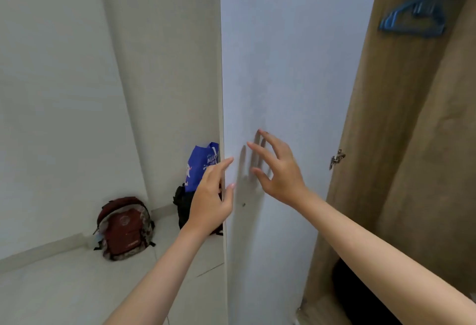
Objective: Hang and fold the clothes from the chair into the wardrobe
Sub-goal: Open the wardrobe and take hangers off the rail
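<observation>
The wardrobe's white door (283, 67) stands open, its inner face towards me. My left hand (211, 196) is at the door's free edge, fingers stretched along it and thumb on the inner face. My right hand (278, 170) hovers with spread fingers just in front of the door's inner face, casting a shadow on it. Neither hand holds anything. Inside the wood-lined wardrobe (412, 144), blue hangers (417, 13) hang at the top right. No clothes and no chair are in view.
A red backpack (123, 227) leans against the white wall on the floor at left. A blue shopping bag (201, 165) and a black bag (184, 209) stand behind the door's edge. A metal hinge (337, 158) joins door and wardrobe.
</observation>
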Motion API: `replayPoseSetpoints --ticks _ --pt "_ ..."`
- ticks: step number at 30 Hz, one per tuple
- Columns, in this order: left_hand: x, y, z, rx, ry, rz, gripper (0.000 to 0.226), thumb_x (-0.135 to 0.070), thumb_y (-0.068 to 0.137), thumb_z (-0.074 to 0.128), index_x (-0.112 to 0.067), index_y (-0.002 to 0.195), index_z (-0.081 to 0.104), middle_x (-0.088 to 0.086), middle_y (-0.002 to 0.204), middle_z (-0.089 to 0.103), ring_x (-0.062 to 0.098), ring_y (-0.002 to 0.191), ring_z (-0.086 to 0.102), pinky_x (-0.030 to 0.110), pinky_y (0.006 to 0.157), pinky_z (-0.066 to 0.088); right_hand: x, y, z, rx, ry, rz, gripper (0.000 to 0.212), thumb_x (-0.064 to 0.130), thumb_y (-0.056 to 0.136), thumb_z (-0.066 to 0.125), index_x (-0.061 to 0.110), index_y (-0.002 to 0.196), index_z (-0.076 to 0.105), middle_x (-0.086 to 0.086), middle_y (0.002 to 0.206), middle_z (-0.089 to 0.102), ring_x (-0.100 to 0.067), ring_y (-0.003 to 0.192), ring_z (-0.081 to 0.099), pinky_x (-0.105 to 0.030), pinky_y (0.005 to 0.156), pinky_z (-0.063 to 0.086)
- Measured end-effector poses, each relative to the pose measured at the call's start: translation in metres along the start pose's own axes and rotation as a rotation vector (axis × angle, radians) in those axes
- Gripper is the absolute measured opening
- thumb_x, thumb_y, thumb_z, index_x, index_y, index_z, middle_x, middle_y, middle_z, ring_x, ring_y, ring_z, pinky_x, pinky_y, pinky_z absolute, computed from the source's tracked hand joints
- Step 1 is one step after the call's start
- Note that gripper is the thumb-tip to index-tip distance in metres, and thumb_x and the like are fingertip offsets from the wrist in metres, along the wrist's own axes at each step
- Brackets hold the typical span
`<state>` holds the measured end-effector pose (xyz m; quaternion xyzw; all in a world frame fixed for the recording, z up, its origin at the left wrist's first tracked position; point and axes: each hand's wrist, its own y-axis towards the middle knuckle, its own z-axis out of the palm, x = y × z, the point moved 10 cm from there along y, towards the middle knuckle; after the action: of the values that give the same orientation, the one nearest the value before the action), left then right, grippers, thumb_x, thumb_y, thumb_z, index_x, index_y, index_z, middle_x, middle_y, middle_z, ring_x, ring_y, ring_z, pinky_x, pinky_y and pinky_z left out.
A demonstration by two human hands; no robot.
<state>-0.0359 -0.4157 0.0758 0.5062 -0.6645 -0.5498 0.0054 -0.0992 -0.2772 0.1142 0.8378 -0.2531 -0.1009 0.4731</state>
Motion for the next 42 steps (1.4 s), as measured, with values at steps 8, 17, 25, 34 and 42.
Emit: replayPoseSetpoints --ticks 8,17,25,34,42 --pt "0.007 0.056 0.013 -0.082 0.522 0.186 0.087 -0.017 0.076 0.072 -0.007 0.147 0.023 0.018 0.155 -0.008 0.029 0.146 -0.006 0.049 0.116 0.015 -0.033 0.037 0.041 0.012 -0.111 -0.164 0.075 0.042 0.080 0.064 0.030 0.146 0.032 -0.009 0.159 0.015 -0.024 0.148 0.011 -0.073 0.098 0.023" --pt "0.047 0.100 0.040 -0.019 0.683 0.023 0.107 -0.018 0.076 0.075 -0.002 0.149 -0.002 0.022 0.149 -0.030 0.039 0.139 -0.028 0.042 0.113 -0.008 -0.093 0.074 0.055 -0.030 -0.189 -0.183 0.090 0.058 0.077 0.067 0.025 0.150 0.026 -0.011 0.159 0.005 -0.021 0.149 -0.001 -0.075 0.099 0.017" --pt "0.080 0.135 0.051 0.046 0.646 -0.020 0.108 -0.013 0.077 0.073 -0.003 0.148 -0.008 0.023 0.148 -0.033 0.036 0.138 -0.031 0.018 0.110 -0.017 -0.111 0.090 0.083 -0.051 -0.292 -0.178 0.102 0.053 0.066 0.076 0.027 0.150 0.024 -0.007 0.159 0.003 -0.020 0.148 0.001 -0.070 0.104 0.005" --pt "0.068 0.123 0.045 -0.167 0.529 -0.063 0.094 -0.007 0.070 0.062 -0.002 0.148 0.010 0.012 0.154 -0.024 0.032 0.144 -0.017 0.047 0.118 0.010 -0.099 0.084 0.062 -0.135 -0.214 -0.265 0.083 0.043 0.073 0.074 0.023 0.144 0.035 -0.015 0.155 0.024 -0.024 0.145 0.023 -0.066 0.105 0.022" --pt "-0.059 0.169 0.116 -0.248 0.271 0.174 0.070 -0.021 0.076 0.053 -0.007 0.141 0.030 0.011 0.156 0.009 0.029 0.145 0.011 0.057 0.110 0.026 -0.163 0.084 -0.066 -0.314 -0.124 -0.228 0.052 0.029 0.089 0.063 0.019 0.136 0.044 -0.016 0.145 0.043 -0.028 0.128 0.051 -0.055 0.095 0.045"
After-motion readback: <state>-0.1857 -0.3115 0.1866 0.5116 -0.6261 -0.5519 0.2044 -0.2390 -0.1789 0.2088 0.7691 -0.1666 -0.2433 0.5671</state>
